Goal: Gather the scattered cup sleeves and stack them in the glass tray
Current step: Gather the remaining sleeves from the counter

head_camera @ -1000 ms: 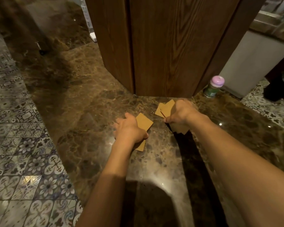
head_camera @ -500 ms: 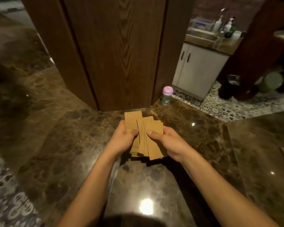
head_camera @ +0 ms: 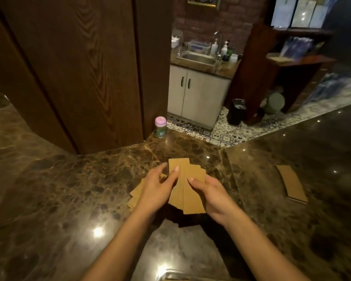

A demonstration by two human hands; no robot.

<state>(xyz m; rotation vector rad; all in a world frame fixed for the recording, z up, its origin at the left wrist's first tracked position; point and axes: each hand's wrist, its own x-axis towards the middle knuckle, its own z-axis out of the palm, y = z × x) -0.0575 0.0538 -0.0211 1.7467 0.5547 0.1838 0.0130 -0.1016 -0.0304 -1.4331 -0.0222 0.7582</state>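
A fanned bunch of flat brown cup sleeves (head_camera: 187,187) hovers just above the dark marble counter (head_camera: 69,189), held from both sides. My left hand (head_camera: 156,189) grips the left part of the bunch, thumb on top. My right hand (head_camera: 210,191) holds the right part, thumb pressed on the top sleeve. Another brown cup sleeve (head_camera: 291,182) lies flat on the counter to the right, apart from both hands. The rim of a glass tray (head_camera: 182,275) shows at the bottom edge of the view.
A wooden column (head_camera: 79,67) rises from the counter behind the hands. A small jar with a pink lid (head_camera: 160,126) stands at its right foot. Beyond the counter edge are a white sink cabinet (head_camera: 197,96), a black bin (head_camera: 236,111) and tiled floor.
Both hands picked the sleeves off the counter and brought them together into one fanned bunch. The view turned right, showing a further sleeve on the counter and the tray rim below.
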